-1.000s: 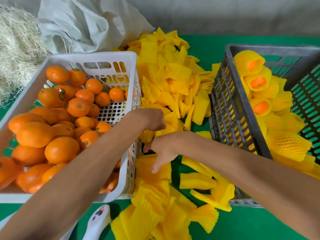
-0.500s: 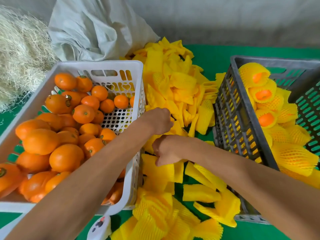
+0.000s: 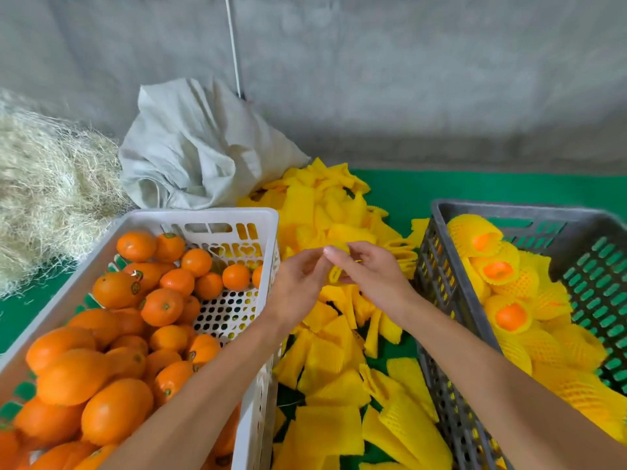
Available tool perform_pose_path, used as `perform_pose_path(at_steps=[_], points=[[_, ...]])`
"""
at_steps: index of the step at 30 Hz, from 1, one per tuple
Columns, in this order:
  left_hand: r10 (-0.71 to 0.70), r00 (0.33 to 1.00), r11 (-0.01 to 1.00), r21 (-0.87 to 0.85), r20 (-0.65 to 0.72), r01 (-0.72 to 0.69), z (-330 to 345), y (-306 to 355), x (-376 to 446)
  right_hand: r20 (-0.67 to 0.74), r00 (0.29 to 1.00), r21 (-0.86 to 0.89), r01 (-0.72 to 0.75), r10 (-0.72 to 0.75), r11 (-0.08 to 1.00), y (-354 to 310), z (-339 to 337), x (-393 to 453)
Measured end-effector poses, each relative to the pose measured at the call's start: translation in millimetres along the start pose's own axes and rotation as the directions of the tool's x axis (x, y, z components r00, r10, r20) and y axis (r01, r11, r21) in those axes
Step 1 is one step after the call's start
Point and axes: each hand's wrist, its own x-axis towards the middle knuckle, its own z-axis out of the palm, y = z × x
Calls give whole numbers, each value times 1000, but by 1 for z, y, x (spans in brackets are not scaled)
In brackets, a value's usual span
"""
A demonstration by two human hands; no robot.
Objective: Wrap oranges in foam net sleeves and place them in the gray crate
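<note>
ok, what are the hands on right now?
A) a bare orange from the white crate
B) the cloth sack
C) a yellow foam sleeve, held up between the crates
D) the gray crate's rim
C: the left hand and right hand meet above the sleeve pile and pinch one yellow sleeve between them; no orange is in either hand.

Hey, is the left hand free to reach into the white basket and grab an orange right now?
Probably not yet: the left hand and right hand both pinch a foam sleeve. The white basket is open-topped beside it, oranges unobstructed.
</note>
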Motion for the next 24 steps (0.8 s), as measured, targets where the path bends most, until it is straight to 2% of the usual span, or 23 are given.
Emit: perform_pose_path(at_steps=[3, 6, 8, 11, 16, 18, 20, 22, 24], points=[[-97, 992, 964, -239, 83, 115, 2, 4, -2, -9, 1000, 54, 0, 1, 999, -4, -3, -1], [-197, 974, 912, -343, 115, 225, 3, 11, -1, -11, 1000, 95, -21, 22, 995, -4, -5, 1], [-184, 970, 903, -363, 157, 230, 1, 12, -1, -14, 1000, 116, -8, 10, 993, -2, -6, 4], [-96, 976, 948, -280, 196, 150, 0, 13, -5, 4, 1000, 123, -1, 1, 992, 0, -7, 7], [-147, 980, 940, -289, 136, 181, 0, 12, -2, 9, 1000, 104, -18, 17, 994, 4, -7, 10], [-182, 976, 914, -344, 122, 213, 0, 9, 0, 15, 999, 21, 36, -37, 999, 6, -7, 9], [-185, 979, 915, -350, 81, 202, 1, 10, 0, 12, 991, -227, 134, -135, 965, 8, -5, 6], [-110, 993, 973, -198, 48, 118, 4, 8, -3, 5, 972, -463, 211, -235, 861, 14, 2, 2], [-10, 997, 1000, -26, 72, 12, 7, 7, -9, -37, 963, -535, 207, -268, 819, 17, 6, 0]])
